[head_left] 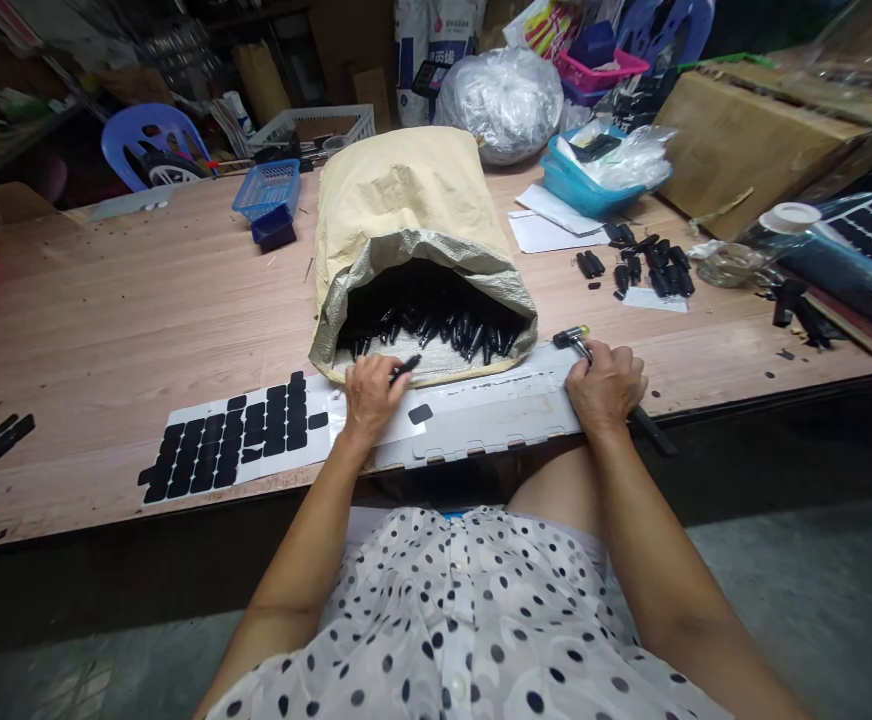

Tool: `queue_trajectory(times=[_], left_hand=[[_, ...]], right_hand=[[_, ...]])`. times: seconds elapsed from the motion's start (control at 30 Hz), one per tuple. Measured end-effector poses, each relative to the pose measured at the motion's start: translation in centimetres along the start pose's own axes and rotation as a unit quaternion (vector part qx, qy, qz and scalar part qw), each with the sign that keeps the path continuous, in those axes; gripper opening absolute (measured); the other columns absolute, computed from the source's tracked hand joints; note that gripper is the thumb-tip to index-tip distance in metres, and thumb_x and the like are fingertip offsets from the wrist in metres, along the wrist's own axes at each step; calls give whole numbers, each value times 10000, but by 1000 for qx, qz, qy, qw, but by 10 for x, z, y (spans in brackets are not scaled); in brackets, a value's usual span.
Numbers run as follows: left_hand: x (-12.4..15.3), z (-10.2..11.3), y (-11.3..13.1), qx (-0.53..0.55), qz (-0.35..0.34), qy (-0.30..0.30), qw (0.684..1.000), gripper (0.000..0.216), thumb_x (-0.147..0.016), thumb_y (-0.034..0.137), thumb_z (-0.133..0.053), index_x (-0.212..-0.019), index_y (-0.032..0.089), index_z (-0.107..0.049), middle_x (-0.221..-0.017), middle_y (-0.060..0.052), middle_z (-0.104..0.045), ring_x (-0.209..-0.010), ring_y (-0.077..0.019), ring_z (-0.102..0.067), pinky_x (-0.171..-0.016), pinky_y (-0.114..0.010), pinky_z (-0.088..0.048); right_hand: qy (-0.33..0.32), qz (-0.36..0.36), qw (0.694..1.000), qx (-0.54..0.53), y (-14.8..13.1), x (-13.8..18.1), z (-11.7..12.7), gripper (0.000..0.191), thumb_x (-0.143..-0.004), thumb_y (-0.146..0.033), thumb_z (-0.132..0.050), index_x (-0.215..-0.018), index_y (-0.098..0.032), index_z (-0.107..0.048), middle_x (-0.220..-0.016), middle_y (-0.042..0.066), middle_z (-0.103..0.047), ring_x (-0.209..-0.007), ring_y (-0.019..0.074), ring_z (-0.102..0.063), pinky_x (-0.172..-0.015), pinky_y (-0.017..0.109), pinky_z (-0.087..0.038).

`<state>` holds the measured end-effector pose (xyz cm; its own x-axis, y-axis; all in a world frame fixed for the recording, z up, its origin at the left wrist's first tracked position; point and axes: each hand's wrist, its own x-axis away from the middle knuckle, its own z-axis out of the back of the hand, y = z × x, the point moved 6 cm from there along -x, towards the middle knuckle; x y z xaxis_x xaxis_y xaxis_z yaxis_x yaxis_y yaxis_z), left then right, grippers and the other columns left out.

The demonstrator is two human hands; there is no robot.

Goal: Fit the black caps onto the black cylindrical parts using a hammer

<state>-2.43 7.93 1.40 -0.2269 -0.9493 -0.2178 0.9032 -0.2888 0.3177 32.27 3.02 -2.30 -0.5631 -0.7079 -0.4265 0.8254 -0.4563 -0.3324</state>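
A tan woven sack [406,215] lies on its side on the wooden table [143,300], its mouth facing me and full of small black parts [436,325]. My left hand [371,392] is closed on one black part [406,366] just in front of the sack's mouth. My right hand [605,388] grips the black handle of a small hammer [578,342] whose head points at the sack. Both hands rest on a white backing sheet [496,410] with a single black pad [420,413] on it. To the left the sheet carries several rows of black pads [233,440].
More black parts [650,265] lie loose at the right beside papers and a blue tray [582,185]. A blue basket [267,187] and a white crate [316,125] stand at the back. A cardboard box [743,140] and a pad roll [848,265] sit far right.
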Motion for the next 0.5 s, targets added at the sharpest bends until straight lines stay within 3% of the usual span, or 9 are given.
queue_trajectory(times=[0.13, 0.5], left_hand=[[20, -22, 33, 66, -92, -79, 990, 93, -907, 308, -681, -968, 244, -712, -936, -46, -712, -945, -256, -570, -859, -390, -420], [21, -44, 31, 166, -30, -100, 981, 144, -829, 274, -739, -971, 263, -754, -932, -20, -688, -972, -248, -555, -913, -402, -435]], right_hand=[[-8, -5, 1000, 9, -1, 0, 2, 344, -868, -204, -503, -1127, -171, -725, -1005, 142, -596, -945, 287, -496, -705, 350, -293], [-48, -16, 999, -12, 5, -3, -1, 322, -891, -202, -517, -1145, -198, -714, -1021, 122, -595, -931, 261, -503, -740, 355, -347]])
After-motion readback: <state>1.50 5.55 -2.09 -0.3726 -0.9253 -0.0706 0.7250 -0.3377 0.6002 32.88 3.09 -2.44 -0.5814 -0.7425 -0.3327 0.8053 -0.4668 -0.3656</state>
